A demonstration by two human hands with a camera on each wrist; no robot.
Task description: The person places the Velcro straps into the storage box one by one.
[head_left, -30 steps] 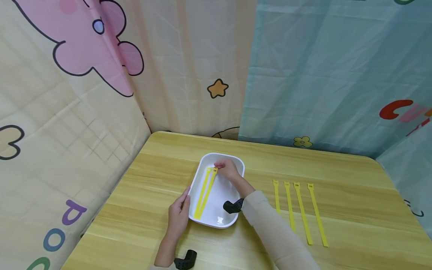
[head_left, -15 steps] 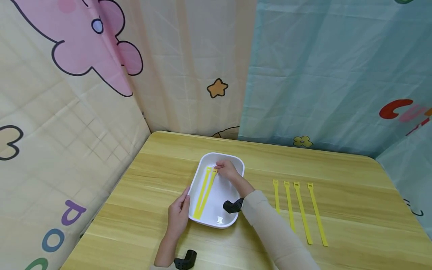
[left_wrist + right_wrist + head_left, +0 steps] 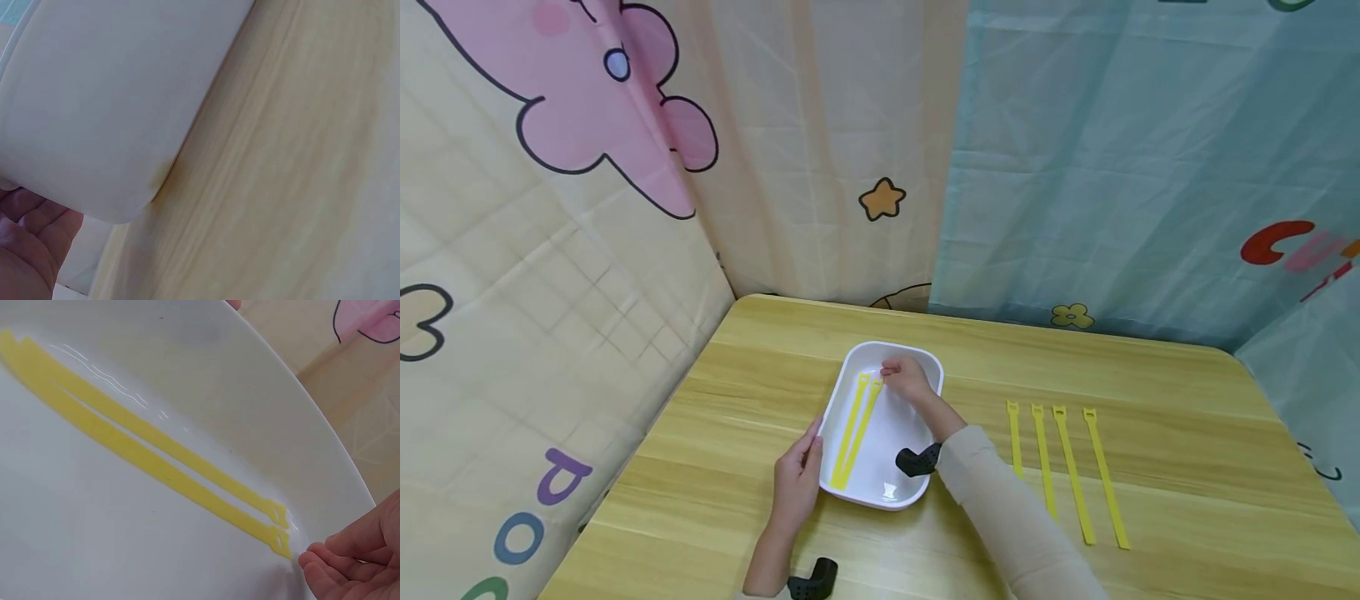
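Note:
A white rectangular tray [image 3: 889,487] stands on the table, and my left hand [image 3: 797,475] holds its left side. In the left wrist view, the curled fingers [image 3: 44,225] of that hand lie against the tray's outer wall. Two flat yellow cable straps [image 3: 162,469] with slotted heads lie side by side inside, their tails nearly together. My right hand [image 3: 907,379] is over the far part of the tray. Its fingers are loosely curled beside the head of the right-hand strap [image 3: 862,429], with a small gap visible in the right wrist view.
Several more yellow straps [image 3: 1072,475] lie in a row on the wooden table [image 3: 1187,467], right of the tray. My right sleeve [image 3: 1015,508] covers part of them. Printed curtains [image 3: 820,167] hang behind and left of the table. Black wrist mounts [image 3: 917,460] sit on both wrists.
My right fingers have come off the right-hand strap's head and shifted slightly right. That strap's head sits a little lower against the tray floor. The left hand and tray have stayed put.

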